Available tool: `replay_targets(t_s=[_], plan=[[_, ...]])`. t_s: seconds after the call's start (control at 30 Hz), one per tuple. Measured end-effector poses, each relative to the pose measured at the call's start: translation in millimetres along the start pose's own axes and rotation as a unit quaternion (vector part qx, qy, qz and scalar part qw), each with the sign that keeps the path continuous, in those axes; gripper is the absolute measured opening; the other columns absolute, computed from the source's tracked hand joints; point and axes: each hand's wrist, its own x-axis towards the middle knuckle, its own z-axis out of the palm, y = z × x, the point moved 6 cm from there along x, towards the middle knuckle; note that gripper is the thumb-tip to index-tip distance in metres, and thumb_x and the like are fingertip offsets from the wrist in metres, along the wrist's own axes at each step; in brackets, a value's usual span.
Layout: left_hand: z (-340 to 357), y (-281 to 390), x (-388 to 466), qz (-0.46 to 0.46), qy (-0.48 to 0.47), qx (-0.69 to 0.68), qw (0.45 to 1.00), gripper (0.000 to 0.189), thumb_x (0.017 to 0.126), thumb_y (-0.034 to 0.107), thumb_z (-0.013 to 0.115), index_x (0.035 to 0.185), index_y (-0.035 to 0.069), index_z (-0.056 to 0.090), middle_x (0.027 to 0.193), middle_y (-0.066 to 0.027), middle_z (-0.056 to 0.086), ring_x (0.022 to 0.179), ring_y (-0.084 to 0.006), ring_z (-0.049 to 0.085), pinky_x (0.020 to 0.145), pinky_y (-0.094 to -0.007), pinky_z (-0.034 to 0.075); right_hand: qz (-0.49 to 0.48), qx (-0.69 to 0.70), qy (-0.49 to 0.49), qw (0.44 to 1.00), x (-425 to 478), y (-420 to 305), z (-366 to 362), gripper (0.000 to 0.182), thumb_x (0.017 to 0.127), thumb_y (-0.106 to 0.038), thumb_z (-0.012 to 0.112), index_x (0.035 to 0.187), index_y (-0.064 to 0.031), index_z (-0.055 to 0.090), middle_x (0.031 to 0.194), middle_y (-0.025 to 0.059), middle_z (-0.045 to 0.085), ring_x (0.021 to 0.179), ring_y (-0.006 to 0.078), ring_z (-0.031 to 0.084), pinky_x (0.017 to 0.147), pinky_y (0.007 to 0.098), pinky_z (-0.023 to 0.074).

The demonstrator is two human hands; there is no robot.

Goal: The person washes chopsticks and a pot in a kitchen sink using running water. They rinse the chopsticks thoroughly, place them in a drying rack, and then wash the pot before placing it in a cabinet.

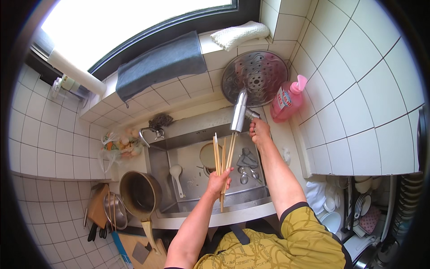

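Observation:
Several wooden chopsticks stand fanned out in my left hand, which grips them near their lower ends over the sink. Their upper tips reach up to just below the spout of a chrome faucet. My right hand is closed around the faucet's side handle. No stream of water can be made out. In the basin lie a white rice paddle, a round pale bowl or lid partly behind the chopsticks, metal spoons and a grey cloth or scrubber.
A long-handled pot sits at the sink's left edge. Behind it are a plastic bag of food and a small tap. A round metal lid and pink pump bottle stand behind the faucet. Dishes fill a rack at right.

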Motion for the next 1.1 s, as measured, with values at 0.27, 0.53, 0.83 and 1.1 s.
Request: replay_targets(t_s=[0.27,0.53,0.83,1.1], plan=[[-1,-2,2,0.009,0.008,0.005,1.000,0.026,0.085,0.026,0.050,0.096,0.003,0.054,0.049,0.0000,0.043,0.038,-0.0080,0.039,0.035,-0.0200,0.032,0.032,0.108,-0.021,0.993,-11,27,-5,0.012,0.080,-0.019,0.047,0.079,-0.0076,0.050,0.060,0.0038,0.050,0.046,0.0134,0.047,0.037,0.0230,0.0350],[12,-6,-1,0.026,0.054,0.069,0.996,0.018,0.082,0.018,0.053,0.085,0.001,0.057,0.049,-0.0016,0.046,0.038,-0.0088,0.041,0.035,-0.0213,0.034,-0.088,-0.427,-0.011,0.900,10,120,4,0.022,0.085,-0.025,0.044,0.084,-0.0059,0.055,0.062,0.0045,0.051,0.048,0.0165,0.048,0.040,0.0280,0.0379],[2,-9,1,0.040,0.043,0.082,0.995,0.015,0.080,0.016,0.057,0.078,0.001,0.057,0.047,-0.0017,0.045,0.036,-0.0092,0.041,0.033,-0.0227,0.033,-0.169,-0.154,-0.028,0.973,-19,94,13,0.026,0.088,-0.025,0.037,0.085,-0.0036,0.051,0.054,0.0030,0.044,0.036,0.0106,0.037,0.033,0.0253,0.0316],[12,2,-6,0.048,0.084,0.127,0.987,0.014,0.078,0.014,0.058,0.072,0.002,0.054,0.047,-0.0021,0.046,0.036,-0.0096,0.042,0.033,-0.0235,0.033,-0.007,-0.188,-0.029,0.982,-10,104,7,0.035,0.088,-0.028,0.034,0.076,0.0018,0.050,0.049,0.0081,0.047,0.029,0.0174,0.041,0.030,0.0303,0.0337]])
